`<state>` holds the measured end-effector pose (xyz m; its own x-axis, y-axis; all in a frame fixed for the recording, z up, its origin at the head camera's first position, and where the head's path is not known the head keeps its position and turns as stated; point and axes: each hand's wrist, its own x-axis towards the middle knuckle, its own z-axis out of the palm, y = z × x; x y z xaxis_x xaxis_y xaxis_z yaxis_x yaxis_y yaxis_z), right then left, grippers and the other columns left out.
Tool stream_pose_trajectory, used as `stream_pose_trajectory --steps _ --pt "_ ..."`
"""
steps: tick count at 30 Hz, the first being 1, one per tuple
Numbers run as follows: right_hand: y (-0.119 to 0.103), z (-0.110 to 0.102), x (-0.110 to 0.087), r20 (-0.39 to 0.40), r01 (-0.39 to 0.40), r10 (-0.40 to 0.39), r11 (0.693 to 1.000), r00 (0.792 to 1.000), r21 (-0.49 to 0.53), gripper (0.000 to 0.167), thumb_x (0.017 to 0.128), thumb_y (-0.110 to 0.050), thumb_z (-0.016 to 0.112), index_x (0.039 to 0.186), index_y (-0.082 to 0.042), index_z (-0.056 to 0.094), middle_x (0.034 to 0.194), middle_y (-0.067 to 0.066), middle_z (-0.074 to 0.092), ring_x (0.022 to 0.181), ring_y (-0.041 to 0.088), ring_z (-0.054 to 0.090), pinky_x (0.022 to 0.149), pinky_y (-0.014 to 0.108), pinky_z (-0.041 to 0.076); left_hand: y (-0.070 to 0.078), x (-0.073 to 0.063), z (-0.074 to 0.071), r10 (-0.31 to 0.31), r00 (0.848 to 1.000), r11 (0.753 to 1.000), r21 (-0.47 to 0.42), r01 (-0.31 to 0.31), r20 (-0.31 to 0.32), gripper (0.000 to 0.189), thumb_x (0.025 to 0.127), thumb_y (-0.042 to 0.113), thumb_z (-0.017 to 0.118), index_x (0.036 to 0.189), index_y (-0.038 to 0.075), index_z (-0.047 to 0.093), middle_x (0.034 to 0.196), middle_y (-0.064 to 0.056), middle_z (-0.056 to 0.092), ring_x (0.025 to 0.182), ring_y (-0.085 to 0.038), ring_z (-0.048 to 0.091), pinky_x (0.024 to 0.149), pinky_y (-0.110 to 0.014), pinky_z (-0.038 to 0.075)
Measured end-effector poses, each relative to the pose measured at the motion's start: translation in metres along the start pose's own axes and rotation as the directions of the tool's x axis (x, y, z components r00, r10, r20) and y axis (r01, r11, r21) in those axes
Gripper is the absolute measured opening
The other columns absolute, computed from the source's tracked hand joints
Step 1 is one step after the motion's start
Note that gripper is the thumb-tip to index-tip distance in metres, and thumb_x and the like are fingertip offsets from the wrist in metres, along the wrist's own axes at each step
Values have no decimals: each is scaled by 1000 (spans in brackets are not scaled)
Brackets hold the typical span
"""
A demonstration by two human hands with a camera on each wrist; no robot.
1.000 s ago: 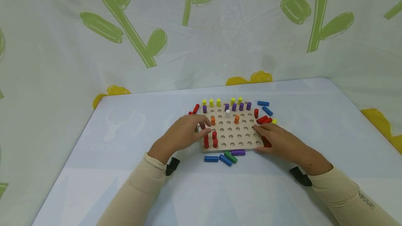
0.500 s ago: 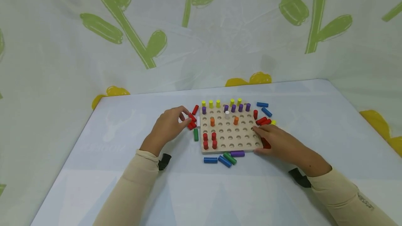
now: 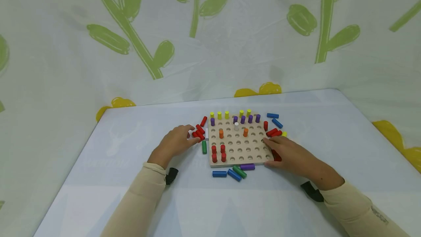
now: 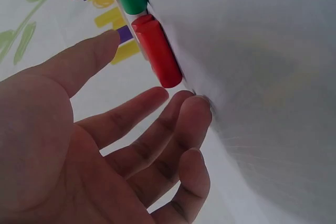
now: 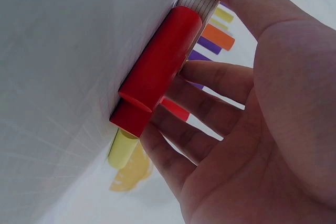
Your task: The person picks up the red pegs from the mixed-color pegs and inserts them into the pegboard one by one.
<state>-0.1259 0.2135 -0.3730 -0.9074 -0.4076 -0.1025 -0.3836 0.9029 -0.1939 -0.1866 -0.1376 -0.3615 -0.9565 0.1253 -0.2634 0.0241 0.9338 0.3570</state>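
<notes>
A wooden pegboard [image 3: 241, 153] bears several upright pegs; red pegs [image 3: 214, 158] stand in its near left corner. Left of it, my left hand [image 3: 173, 142] hovers by loose red pegs [image 3: 198, 134], its fingers loosely bent. In the left wrist view, a red peg [image 4: 160, 53] lies just beyond the fingertips, and nothing shows between thumb and fingers. My right hand [image 3: 291, 153] rests at the board's right edge, thumb at the near corner and fingers further along. Beneath its palm, a red peg [image 5: 160, 59] lies beside the board and is partly hidden in the head view.
A green peg [image 3: 204, 147] and a white peg [image 3: 206, 134] lie along the board's left side. In front are blue pegs [image 3: 219, 174], another green peg and a purple peg [image 3: 247, 166]. More blue pegs [image 3: 272, 115] lie at the far right. A patterned cloth backdrop [image 3: 256, 46] stands behind.
My left hand has moved left from above the board's left side to the loose red pegs. My right hand stays at the board's edge. The head view has tilted up slightly.
</notes>
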Motion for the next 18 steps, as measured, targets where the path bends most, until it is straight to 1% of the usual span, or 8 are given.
stream_pose_trajectory --steps 2,5,9,13,18 --pt "-1 0 0 1 0 0 1000 1000 5 83 81 -46 80 146 -4 50 139 22 55 127 40 54 102 52 50 -1 0 1 5 1000 1000 19 -5 5 60 92 43 69 142 13 54 110 -9 65 97 -22 60 83 -40 58" --pt "-2 1 0 0 5 -5 1000 1000 6 82 81 -45 80 146 -4 50 139 22 55 127 40 54 102 53 50 -1 1 3 5 1000 999 38 -5 -8 61 92 43 69 143 12 53 110 -9 65 97 -22 60 85 -40 59" --pt "-3 0 0 -2 16 -16 1000 1000 2 82 81 -46 80 145 -4 50 138 22 56 126 40 55 101 52 51 -2 2 7 2 1000 998 59 -1 -29 60 93 43 68 142 11 55 116 -10 65 100 -23 61 89 -42 59" --pt "-3 0 1 -2 9 -9 1000 1000 4 82 82 -46 80 145 -4 50 138 22 56 126 40 55 101 52 51 -1 1 8 0 999 998 57 3 -44 57 93 42 69 140 11 57 120 -11 65 103 -24 61 90 -43 58" --pt "-1 0 0 -18 15 -15 1000 1000 8 82 81 -44 81 145 -3 50 139 22 56 127 40 54 103 53 49 2 1 8 -6 999 999 41 7 -45 53 92 41 70 135 10 61 116 -11 64 101 -24 60 87 -41 59"
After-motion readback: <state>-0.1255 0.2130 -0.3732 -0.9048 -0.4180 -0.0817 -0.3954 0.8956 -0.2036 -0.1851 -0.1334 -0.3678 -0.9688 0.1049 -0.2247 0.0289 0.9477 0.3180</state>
